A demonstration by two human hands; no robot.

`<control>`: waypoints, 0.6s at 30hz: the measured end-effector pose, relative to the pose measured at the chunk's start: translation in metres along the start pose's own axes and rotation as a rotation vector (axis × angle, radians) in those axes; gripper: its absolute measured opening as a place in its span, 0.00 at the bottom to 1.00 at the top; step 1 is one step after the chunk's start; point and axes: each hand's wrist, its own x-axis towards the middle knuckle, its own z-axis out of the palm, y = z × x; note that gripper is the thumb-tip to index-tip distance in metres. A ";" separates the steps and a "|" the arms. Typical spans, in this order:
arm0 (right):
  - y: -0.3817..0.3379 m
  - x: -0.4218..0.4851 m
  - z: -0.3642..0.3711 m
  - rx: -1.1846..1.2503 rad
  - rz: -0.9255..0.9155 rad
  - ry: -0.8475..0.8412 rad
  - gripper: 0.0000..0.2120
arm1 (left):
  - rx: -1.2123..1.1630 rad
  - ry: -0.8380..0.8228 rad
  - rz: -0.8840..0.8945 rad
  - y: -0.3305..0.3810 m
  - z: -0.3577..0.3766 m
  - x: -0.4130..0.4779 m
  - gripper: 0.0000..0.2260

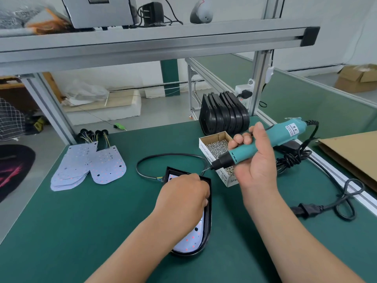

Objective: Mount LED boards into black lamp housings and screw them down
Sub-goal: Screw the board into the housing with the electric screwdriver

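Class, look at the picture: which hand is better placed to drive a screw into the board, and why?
Right. The right hand grips the screwdriver, its bit pointing toward the housing; the left hand rests on the board.

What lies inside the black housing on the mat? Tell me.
A white LED board with red LEDs lies in the black housing; coloured wires enter at its far end. The left hand covers the board's middle, so any screws there are hidden.

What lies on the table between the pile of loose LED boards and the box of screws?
In the head view, a black cable loops there on the green mat, leading to the housing under the left hand; the rest is bare.
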 end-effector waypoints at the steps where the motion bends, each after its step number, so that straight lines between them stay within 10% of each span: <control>1: 0.000 0.000 0.000 0.002 0.003 0.000 0.10 | -0.006 -0.003 -0.018 0.001 0.001 0.000 0.06; 18: -0.001 0.005 -0.005 0.015 0.009 0.053 0.11 | -0.046 0.012 -0.042 -0.001 -0.001 -0.001 0.10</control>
